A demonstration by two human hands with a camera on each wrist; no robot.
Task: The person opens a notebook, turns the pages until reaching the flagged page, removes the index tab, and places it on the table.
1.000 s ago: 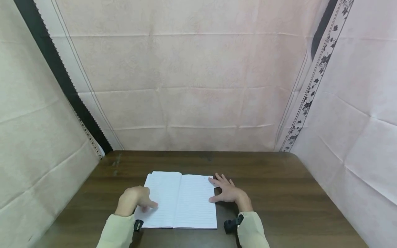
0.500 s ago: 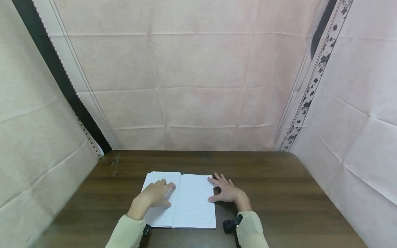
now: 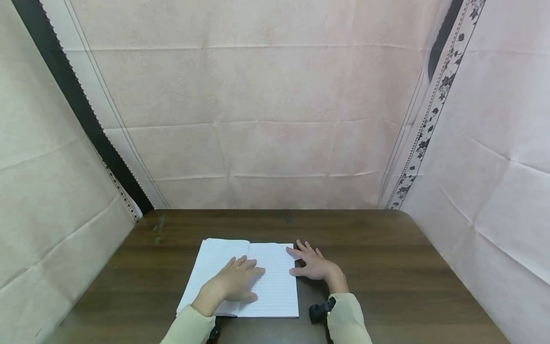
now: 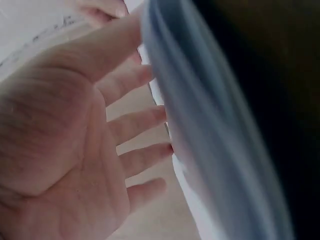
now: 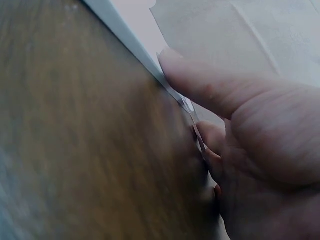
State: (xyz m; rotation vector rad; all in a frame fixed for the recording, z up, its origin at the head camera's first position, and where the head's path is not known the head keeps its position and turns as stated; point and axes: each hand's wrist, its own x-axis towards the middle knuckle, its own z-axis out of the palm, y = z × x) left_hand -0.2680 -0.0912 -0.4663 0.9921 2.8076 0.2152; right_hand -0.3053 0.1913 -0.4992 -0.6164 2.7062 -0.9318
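An open notebook [image 3: 275,291] with ruled white pages lies on the brown table. My left hand [image 3: 234,282] is spread palm down across its centre fold, the fingertips over the right page. In the left wrist view the left hand's fingers reach out straight with gaps between them, and the blurred notebook [image 4: 200,125] rises beside them. My right hand [image 3: 315,265] rests at the notebook's right edge, fingers spread. Seen from the right wrist, the thumb of the right hand [image 5: 270,130] lies on the page near the edge. Part of the left page is hidden under the left hand.
The dark brown wooden table [image 3: 365,248] extends to both sides of the notebook. Pale cloth [image 3: 266,143] hangs behind it and at both sides. A black wrist camera [image 3: 319,313] sits by the right sleeve.
My left hand has moved right from the left page's outer edge to the centre fold, its fingers spreading out. The right hand stays at the right edge.
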